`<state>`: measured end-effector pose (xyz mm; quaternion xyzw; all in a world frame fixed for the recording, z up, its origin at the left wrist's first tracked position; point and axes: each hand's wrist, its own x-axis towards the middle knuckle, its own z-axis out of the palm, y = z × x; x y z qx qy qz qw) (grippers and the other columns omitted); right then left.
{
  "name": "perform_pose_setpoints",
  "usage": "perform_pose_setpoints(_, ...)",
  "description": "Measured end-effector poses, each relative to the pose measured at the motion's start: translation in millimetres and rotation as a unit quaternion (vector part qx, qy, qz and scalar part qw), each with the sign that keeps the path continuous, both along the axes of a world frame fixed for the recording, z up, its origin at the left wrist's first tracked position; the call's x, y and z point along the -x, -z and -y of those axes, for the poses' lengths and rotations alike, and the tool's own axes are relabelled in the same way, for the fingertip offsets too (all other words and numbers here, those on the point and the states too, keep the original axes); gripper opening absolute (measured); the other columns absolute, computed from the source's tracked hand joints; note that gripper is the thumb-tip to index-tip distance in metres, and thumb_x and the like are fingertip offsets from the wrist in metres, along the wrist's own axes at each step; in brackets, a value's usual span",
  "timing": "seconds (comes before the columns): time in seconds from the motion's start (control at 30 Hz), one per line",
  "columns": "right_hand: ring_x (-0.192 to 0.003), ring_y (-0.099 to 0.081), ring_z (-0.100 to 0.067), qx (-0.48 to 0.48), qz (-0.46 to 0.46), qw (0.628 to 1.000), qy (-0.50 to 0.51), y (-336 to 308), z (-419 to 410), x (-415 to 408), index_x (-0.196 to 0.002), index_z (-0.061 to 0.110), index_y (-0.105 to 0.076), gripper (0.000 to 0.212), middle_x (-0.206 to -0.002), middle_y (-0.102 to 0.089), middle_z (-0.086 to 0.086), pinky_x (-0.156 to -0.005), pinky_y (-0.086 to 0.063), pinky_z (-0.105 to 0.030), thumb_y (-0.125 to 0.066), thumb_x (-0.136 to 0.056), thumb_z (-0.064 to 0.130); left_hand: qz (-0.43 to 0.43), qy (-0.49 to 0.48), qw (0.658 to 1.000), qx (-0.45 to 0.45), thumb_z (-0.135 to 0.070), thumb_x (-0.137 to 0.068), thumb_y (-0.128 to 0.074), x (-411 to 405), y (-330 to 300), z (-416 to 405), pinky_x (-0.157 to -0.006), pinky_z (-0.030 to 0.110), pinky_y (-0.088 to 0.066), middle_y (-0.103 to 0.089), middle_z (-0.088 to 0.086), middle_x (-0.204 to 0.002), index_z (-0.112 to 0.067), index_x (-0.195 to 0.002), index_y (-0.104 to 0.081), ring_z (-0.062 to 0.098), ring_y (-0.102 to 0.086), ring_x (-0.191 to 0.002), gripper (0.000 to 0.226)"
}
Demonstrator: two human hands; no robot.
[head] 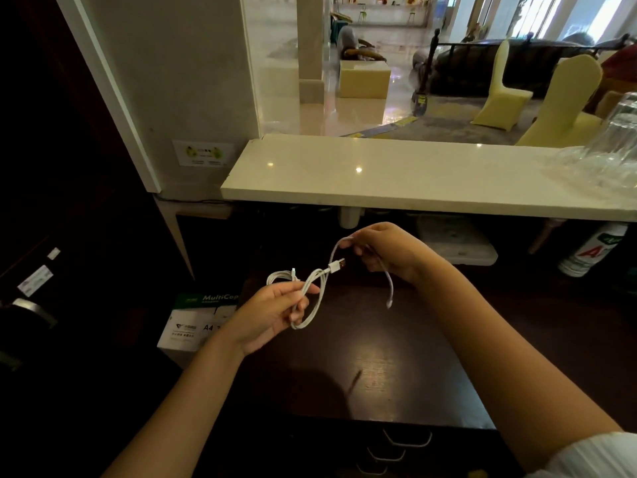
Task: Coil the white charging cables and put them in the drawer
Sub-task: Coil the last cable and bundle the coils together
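1. White charging cable (319, 288) first, as there is only the head view to go through: it hangs in the air above the dark wooden desk top (362, 357), strung between both hands and touching no surface that we can see; a second small coil (280, 276) sits just beyond the fingers on the left side, though we cannot tell whether it is a separate cable or part of the same one.
2. Our left hand (272, 313) pinches the gathered loops between thumb and fingers; our right hand (389, 251) is curled round the free run near the USB plug (336, 266), with a loose tail (387, 288) dangling below it; the two hands are near each other but apart.
3. We judge the step in hand to be winding; it would go best if the right hand feeds each turn to the same size as the loops already held, lays it flat against them without twisting, and the left thumb clamps each new turn before the next; the stiff plug ends should be kept outside the bundle.
4. The cable is thin, round, smooth and limp; the desk top is dark, glossy wood grain; above it runs a pale polished stone counter (396, 174); metal wire drawer handles (406, 439) show at the desk's front edge, drawers closed.
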<state>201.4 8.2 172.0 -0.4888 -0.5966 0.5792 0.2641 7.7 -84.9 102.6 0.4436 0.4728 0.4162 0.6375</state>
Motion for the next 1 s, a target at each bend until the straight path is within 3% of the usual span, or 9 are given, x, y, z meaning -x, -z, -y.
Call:
perform_pose_setpoints(0.17,-0.048,-0.042,-0.009,-0.090,0.039,0.995,-0.013,5,32,27,-0.104,-0.001,-0.065,0.025,-0.062,-0.050,-0.001,-0.045,-0.034,-0.019,-0.046,-0.095,0.013,0.044,-0.122,0.992,-0.007,-0.008,-0.096,-0.037,-8,3,-6,-0.061,0.020,-0.045,-0.054,0.002,-0.072,-0.008,-0.101,-0.062,0.006,-0.053,-0.057,0.026)
perform_pose_setpoints(0.27,-0.073,-0.063,-0.016,-0.249,0.167,0.952,-0.060,24,51,43,-0.103,0.005,-0.066,0.022,-0.084,-0.067,-0.008,-0.067,-0.048,-0.027,-0.048,-0.092,0.014,0.056,-0.134,0.989,-0.012,-0.012,-0.096,-0.041,-16,5,-8,-0.079,0.026,-0.048,-0.066,0.004,-0.089,-0.009,-0.106,-0.062,0.009,-0.065,-0.079,0.024)
perform_pose_setpoints(0.37,-0.085,-0.063,-0.028,-0.337,0.208,0.917,-0.047,40,68,51,-0.105,0.004,-0.060,0.024,-0.095,-0.066,-0.014,-0.074,-0.051,-0.038,-0.044,-0.093,0.017,0.094,-0.138,0.986,-0.009,-0.012,-0.096,-0.042,-18,9,-9,-0.085,0.029,-0.046,-0.064,0.010,-0.105,-0.005,-0.117,-0.058,0.018,-0.059,-0.097,0.027)
perform_pose_setpoints(0.5,-0.082,-0.061,-0.029,-0.430,0.211,0.877,-0.038,60,82,50,-0.122,0.008,-0.053,0.031,-0.103,-0.060,-0.012,-0.065,-0.050,-0.039,-0.045,-0.093,0.016,0.182,-0.152,0.972,0.003,-0.010,-0.096,-0.038,-15,8,-12,-0.078,0.023,-0.055,-0.071,0.006,-0.099,-0.004,-0.112,-0.059,0.014,-0.067,-0.094,0.028)
perform_pose_setpoints(0.67,-0.056,-0.054,-0.024,-0.474,0.240,0.847,-0.024,86,92,48,-0.108,0.008,-0.060,0.032,-0.076,-0.056,-0.006,-0.043,-0.038,-0.030,-0.037,-0.087,0.016,0.307,-0.193,0.932,0.029,-0.008,-0.095,-0.034,-12,3,-18,-0.076,0.024,-0.050,-0.067,-0.003,-0.069,-0.008,-0.097,-0.060,0.006,-0.066,-0.065,0.026)
perform_pose_setpoints(0.73,-0.064,-0.057,-0.016,-0.434,0.212,0.875,0.009,92,90,46,-0.104,0.013,-0.061,0.023,-0.078,-0.059,-0.001,-0.052,-0.045,-0.029,-0.044,-0.090,0.018,0.354,-0.201,0.912,0.036,-0.013,-0.096,-0.031,-14,0,-16,-0.077,0.025,-0.041,-0.054,-0.005,-0.056,-0.008,-0.091,-0.058,0.005,-0.052,-0.051,0.028)
perform_pose_setpoints(0.83,-0.059,-0.050,-0.002,-0.205,0.036,0.971,0.114,84,89,47,-0.090,0.019,-0.054,0.007,-0.070,-0.056,0.007,-0.056,-0.041,-0.017,-0.059,-0.087,0.023,0.408,-0.212,0.887,0.031,-0.018,-0.097,-0.028,-20,-1,-14,-0.077,0.025,-0.038,-0.043,-0.005,-0.051,-0.010,-0.083,-0.055,0.006,-0.041,-0.044,0.032)
perform_pose_setpoints(0.93,-0.048,-0.049,0.000,0.033,-0.128,0.980,0.151,75,85,46,-0.095,0.015,-0.056,0.019,-0.071,-0.063,0.001,-0.049,-0.037,-0.018,-0.055,-0.090,0.033,0.432,-0.189,0.882,0.006,-0.019,-0.096,-0.031,-27,1,-12,-0.080,0.027,-0.043,-0.044,-0.006,-0.054,-0.012,-0.083,-0.053,0.005,-0.045,-0.048,0.026)
perform_pose_setpoints(1.0,-0.041,-0.041,0.000,0.057,-0.176,0.976,0.113,70,82,41,-0.094,0.013,-0.064,0.018,-0.058,-0.056,0.006,-0.042,-0.031,-0.016,-0.051,-0.093,0.026,0.436,-0.159,0.886,0.005,-0.021,-0.089,-0.039,-28,2,-10,-0.082,0.029,-0.052,-0.050,-0.005,-0.059,-0.012,-0.085,-0.056,0.006,-0.052,-0.056,0.020)
